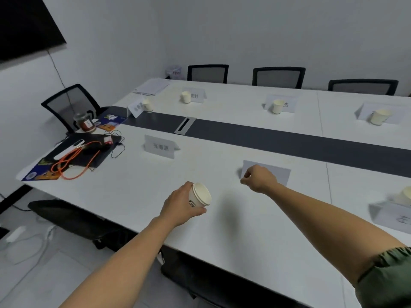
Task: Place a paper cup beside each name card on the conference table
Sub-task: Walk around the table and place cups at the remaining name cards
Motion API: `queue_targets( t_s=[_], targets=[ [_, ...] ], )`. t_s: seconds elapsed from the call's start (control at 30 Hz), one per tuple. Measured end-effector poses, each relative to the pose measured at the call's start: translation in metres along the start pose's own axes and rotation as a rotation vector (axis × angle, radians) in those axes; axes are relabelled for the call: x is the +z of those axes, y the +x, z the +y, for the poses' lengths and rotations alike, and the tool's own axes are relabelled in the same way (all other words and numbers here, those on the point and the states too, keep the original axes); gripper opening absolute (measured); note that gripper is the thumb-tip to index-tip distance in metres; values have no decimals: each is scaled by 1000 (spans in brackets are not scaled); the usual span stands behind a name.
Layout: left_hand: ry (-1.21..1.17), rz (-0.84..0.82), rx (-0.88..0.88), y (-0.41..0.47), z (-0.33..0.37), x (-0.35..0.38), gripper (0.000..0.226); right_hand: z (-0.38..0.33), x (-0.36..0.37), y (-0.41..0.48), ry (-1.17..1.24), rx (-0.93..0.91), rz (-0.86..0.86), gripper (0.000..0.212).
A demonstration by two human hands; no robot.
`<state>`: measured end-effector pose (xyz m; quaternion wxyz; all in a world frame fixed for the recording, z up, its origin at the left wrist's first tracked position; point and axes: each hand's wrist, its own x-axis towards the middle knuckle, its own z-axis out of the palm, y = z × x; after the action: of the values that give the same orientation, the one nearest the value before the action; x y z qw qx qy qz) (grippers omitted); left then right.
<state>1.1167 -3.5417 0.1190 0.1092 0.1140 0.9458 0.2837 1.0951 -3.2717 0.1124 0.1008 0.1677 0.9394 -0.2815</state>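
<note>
**Surface:** conference table (pixel 244 230), white top, with a dark grey strip (pixel 289 141) down the middle and a cable slot (pixel 184 125) set in the strip.

**Room:** pale walls, a dark screen (pixel 26 23) at upper left, and a tiled floor (pixel 33 274) below the near edge.

**Far edge:** three mesh chairs (pixel 278 76). Set cups (pixel 278 106) stand just in front of the name cards there.

**Left end:** a jar (pixel 85 123) and an orange cable (pixel 73 161) on a dark mat, with one mesh chair (pixel 69 105) beside the corner.

**Near side:**
- The left name card (pixel 160 146) stands alone, with bare top around it.
- The middle name card (pixel 280 174) is partly hidden by the right hand (pixel 259 177). Its fingers are curled together and nothing shows in them; contact with the card cannot be told.
- The left hand (pixel 180 207) is near the near edge, fingers clamped round a tilted paper cup (pixel 201 195) with its mouth facing right.

**Right edge:** another cup (pixel 405 195) stands behind a name card (pixel 395 216).
</note>
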Motion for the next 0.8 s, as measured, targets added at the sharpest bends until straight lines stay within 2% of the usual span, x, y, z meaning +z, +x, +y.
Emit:
queue_targets(
  t_s=[0.17, 0.53, 0.8],
  targets=[
    [15, -68, 55, 51, 4, 2, 70, 3, -5, 31, 110, 51, -4, 29],
    [16, -228, 272, 163, 16, 6, 70, -22, -12, 75, 435, 88, -103, 14],
    [-38, -334, 340, 205, 40, 43, 66, -1, -10, 103, 491, 183, -107, 11]
  ],
)
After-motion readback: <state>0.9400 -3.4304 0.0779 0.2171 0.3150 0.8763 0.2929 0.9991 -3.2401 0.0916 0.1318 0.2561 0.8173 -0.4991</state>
